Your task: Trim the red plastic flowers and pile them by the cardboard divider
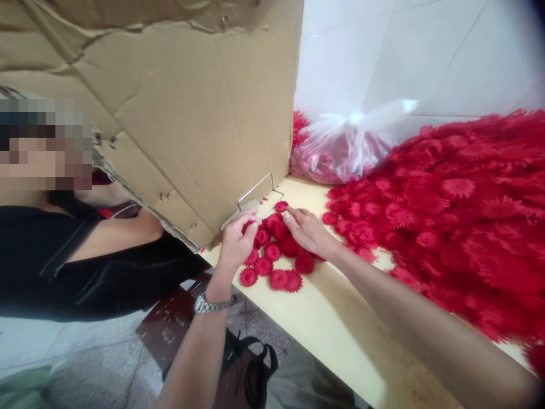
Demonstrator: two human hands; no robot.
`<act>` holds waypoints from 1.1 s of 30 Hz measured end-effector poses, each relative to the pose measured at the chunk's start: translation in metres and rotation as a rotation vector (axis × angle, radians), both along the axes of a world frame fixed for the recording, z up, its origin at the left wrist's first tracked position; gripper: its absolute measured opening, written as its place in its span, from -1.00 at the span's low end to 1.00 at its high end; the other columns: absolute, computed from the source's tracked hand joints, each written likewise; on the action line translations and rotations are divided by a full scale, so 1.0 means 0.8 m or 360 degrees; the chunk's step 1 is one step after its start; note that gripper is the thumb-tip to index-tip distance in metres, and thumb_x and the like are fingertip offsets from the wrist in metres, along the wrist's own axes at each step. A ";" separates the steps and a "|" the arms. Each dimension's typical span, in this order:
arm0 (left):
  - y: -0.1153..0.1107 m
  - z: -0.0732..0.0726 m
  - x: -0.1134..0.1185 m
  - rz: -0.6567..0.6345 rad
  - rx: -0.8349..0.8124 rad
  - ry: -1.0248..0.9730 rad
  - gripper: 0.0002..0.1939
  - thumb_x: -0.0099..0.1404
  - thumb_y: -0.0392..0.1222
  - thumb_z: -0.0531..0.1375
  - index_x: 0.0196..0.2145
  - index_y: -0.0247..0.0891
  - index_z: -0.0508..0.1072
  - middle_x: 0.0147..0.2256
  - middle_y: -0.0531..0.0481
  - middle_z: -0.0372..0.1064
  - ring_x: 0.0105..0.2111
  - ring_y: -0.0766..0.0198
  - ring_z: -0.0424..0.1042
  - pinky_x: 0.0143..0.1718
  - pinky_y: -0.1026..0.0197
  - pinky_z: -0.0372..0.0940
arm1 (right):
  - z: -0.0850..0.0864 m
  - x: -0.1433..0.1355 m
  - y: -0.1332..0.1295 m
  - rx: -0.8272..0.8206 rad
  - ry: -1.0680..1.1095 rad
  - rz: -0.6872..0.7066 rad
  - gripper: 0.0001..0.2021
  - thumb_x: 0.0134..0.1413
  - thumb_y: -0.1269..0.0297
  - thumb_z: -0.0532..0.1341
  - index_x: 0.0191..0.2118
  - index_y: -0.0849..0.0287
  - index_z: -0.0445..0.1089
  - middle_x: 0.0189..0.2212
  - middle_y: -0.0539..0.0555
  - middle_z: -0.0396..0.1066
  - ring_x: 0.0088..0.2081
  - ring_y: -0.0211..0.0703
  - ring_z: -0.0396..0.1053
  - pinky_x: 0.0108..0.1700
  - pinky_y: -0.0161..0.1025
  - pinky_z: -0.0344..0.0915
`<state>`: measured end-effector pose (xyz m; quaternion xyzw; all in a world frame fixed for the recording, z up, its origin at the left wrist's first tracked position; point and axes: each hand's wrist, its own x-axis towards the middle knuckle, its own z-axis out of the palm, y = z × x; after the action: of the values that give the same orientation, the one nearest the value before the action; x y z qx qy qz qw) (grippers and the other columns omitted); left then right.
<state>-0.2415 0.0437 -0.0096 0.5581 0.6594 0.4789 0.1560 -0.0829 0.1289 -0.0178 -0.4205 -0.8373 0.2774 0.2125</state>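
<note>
My left hand point(237, 241), with a metal watch point(213, 307) on its wrist, is closed in a pinch. Red material shows between its thumb and fingers, seemingly a red toothed-edge flower disc point(247, 226). At the fingertips of my right hand point(310, 230) is another red flower disc point(281, 206), pinched by the thumb and fingers. Below and between both hands lies a small group of red flower discs point(264, 266) on the pale yellow tabletop point(336, 318). A bent metal wire frame point(255, 189) stands just beyond my hands, its lower part hidden.
A tall cardboard sheet point(204, 125) stands along the left. Behind it, a person in a dark top point(106, 267) sits close by. A large heap of red flower discs point(460, 216) covers the right side, beside a knotted clear plastic bag point(340, 150) of red pieces against the wall.
</note>
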 end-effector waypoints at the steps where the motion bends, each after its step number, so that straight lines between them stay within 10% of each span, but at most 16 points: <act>1: -0.009 0.000 -0.002 0.0030 0.0009 -0.0047 -0.86 0.17 -0.22 0.07 -0.41 -0.25 0.42 -0.03 -0.13 0.39 0.00 0.16 0.34 0.08 0.11 0.13 | 0.002 0.006 0.003 0.0005 0.0035 0.0002 -0.61 0.26 0.19 -0.12 0.06 0.18 0.26 -0.08 0.22 0.36 -0.03 -0.05 0.30 0.01 -0.14 0.17; 6: -0.060 -0.028 0.001 0.0530 0.0100 -0.0342 -0.87 0.17 -0.19 0.11 -0.37 -0.24 0.43 -0.05 -0.12 0.39 0.01 0.13 0.32 0.09 0.08 0.11 | 0.009 0.044 0.008 0.0003 0.0133 -0.0037 -0.56 0.27 0.16 -0.19 0.04 0.28 0.25 -0.14 0.19 0.40 -0.12 -0.12 0.36 -0.13 -0.25 0.27; 11: -0.075 -0.056 0.029 0.0569 0.0058 -0.0419 -0.87 0.20 -0.20 0.10 -0.34 -0.23 0.43 0.04 -0.10 0.30 0.09 0.14 0.22 0.16 0.08 -0.01 | 0.007 0.057 -0.001 0.0035 0.0101 -0.0043 -0.60 0.24 0.24 -0.14 0.02 0.30 0.28 -0.24 0.15 0.44 -0.19 -0.15 0.39 -0.18 -0.29 0.28; 23: -0.050 -0.035 0.002 0.0528 0.0013 -0.0097 -0.85 0.19 -0.21 0.07 -0.37 -0.23 0.43 -0.05 -0.09 0.37 -0.02 0.16 0.33 0.07 0.11 0.13 | -0.012 -0.028 0.086 0.0211 -0.0235 0.0135 -0.71 -0.04 0.43 0.14 -0.18 0.13 0.49 -0.25 0.11 0.46 -0.29 -0.17 0.38 -0.25 -0.34 0.21; 33: -0.005 -0.029 -0.021 0.0274 -0.0344 0.0208 -0.83 0.16 -0.27 0.03 -0.43 -0.19 0.43 -0.03 -0.05 0.41 -0.03 0.12 0.36 0.02 0.07 0.16 | -0.001 -0.026 0.079 0.0288 -0.0163 0.0111 -0.80 0.05 0.35 0.11 -0.31 0.22 0.48 -0.37 0.10 0.40 -0.38 -0.21 0.32 -0.31 -0.33 0.18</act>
<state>-0.2583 0.0399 -0.0327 0.5095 0.7613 0.3793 0.1304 -0.1034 0.1921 -0.0185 -0.3839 -0.8827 0.1861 0.1968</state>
